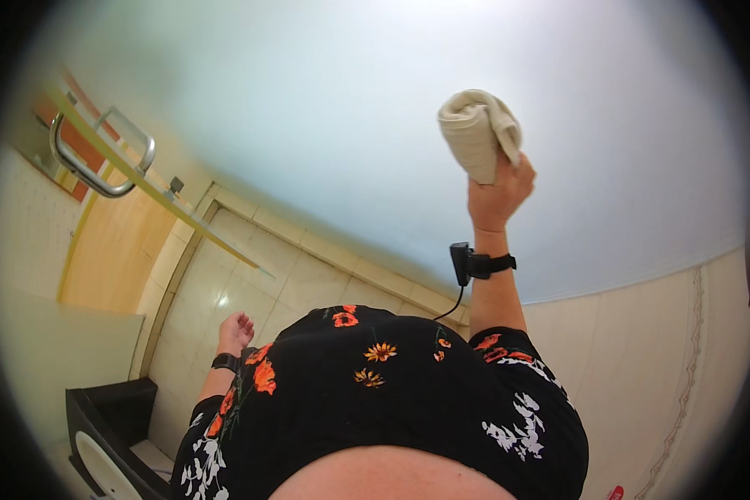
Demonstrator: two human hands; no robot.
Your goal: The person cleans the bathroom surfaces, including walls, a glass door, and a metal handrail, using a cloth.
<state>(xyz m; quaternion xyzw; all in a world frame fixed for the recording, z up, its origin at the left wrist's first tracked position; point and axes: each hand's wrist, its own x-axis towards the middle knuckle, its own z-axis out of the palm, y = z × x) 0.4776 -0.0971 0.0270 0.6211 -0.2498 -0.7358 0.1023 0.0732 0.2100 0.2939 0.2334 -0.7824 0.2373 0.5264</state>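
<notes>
My right hand (502, 193) is raised, its fingers closed on a folded beige cloth (468, 137). The cloth is bunched into a thick pad and lies against, or just in front of, a large pale blue-white panel (325, 125). Whether it touches the panel, I cannot tell. A black strap with a small box and cable sits around my right wrist. Low on the left, my left hand (237, 331) hangs beside my body with its fingers curled in and nothing visible in them. That wrist also wears a black band.
A metal loop handle (107, 193) is fixed on a glass door (154, 193) seen edge-on at the left. Tiled floor (250, 250) with a raised border lies below the panel. A black cabinet with a white basin (104, 467) stands at lower left. A patterned pale wall (625, 333) is on the right.
</notes>
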